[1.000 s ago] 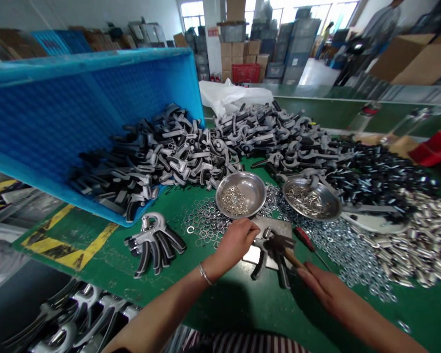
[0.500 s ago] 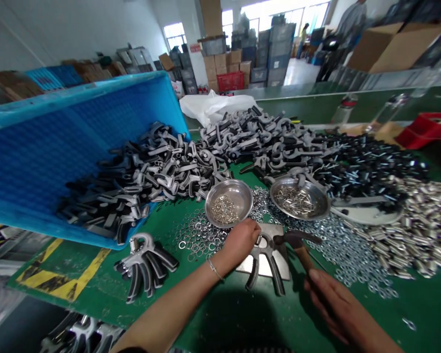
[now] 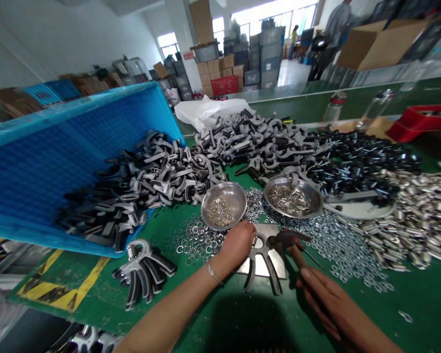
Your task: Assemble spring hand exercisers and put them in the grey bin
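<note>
On a metal plate [image 3: 274,229] in front of me lies a hand grip [image 3: 272,274], its two black-padded handles spread toward me. My left hand [image 3: 239,241] is closed at its upper left end; the fingertips are partly hidden. My right hand [image 3: 323,296] is wrapped round the wooden handle of a hammer [image 3: 290,239], whose head is beside the grip's top, on the right. Whether the hammer touches the grip, I cannot tell. Several grips with a spring [image 3: 147,272] stand bunched together on the left.
Two steel bowls hold small parts: the left bowl [image 3: 238,192] and the right bowl [image 3: 318,203]. Loose rings and nuts surround them. A blue crate [image 3: 95,105] spills grip handles [image 3: 176,171] at left. Springs [image 3: 419,220] and black-headed parts [image 3: 367,157] are heaped at right.
The whole view has shifted slightly. Both hands keep their holds, and the hammer head stays close beside the hand grip's top.
</note>
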The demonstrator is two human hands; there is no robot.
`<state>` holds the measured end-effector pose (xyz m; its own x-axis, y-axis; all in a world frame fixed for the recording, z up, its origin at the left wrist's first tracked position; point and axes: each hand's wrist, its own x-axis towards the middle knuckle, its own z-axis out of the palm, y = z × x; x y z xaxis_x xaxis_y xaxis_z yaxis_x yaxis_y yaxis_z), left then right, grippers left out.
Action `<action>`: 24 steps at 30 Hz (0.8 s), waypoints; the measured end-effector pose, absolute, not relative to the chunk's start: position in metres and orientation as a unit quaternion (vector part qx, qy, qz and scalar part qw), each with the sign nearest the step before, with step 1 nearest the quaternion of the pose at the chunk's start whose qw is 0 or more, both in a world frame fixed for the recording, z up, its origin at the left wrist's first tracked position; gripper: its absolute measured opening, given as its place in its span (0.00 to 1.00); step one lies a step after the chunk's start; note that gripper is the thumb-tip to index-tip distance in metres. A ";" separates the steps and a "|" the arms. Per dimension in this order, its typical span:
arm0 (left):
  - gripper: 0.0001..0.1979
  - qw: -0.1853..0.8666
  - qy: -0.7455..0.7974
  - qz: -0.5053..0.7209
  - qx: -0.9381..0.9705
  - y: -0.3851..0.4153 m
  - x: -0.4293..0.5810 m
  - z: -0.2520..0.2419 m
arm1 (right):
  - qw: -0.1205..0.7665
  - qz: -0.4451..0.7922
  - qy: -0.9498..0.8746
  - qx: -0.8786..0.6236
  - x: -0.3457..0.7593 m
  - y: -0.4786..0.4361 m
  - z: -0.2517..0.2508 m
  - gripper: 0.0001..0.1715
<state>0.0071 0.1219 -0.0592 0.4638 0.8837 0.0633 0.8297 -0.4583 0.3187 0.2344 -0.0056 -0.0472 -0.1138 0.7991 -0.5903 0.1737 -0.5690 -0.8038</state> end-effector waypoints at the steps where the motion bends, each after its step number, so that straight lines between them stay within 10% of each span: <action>1: 0.09 0.112 0.502 0.108 0.850 0.122 0.007 -0.060 | 0.245 0.629 -0.403 -0.618 0.235 -0.005 -0.047 0.32; 11: 0.07 -0.060 0.359 0.053 0.930 0.116 0.009 -0.063 | 0.233 0.630 -0.455 -0.585 0.240 -0.001 -0.030 0.27; 24: 0.12 0.080 0.444 0.146 0.880 0.068 -0.031 -0.053 | 0.182 0.362 -0.710 -0.576 0.243 0.045 0.023 0.23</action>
<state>-0.0313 0.0684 -0.0535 0.5631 0.8052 0.1862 0.7586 -0.5929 0.2702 0.2428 0.0446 0.0231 -0.2697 0.9497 -0.1592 0.6866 0.0737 -0.7233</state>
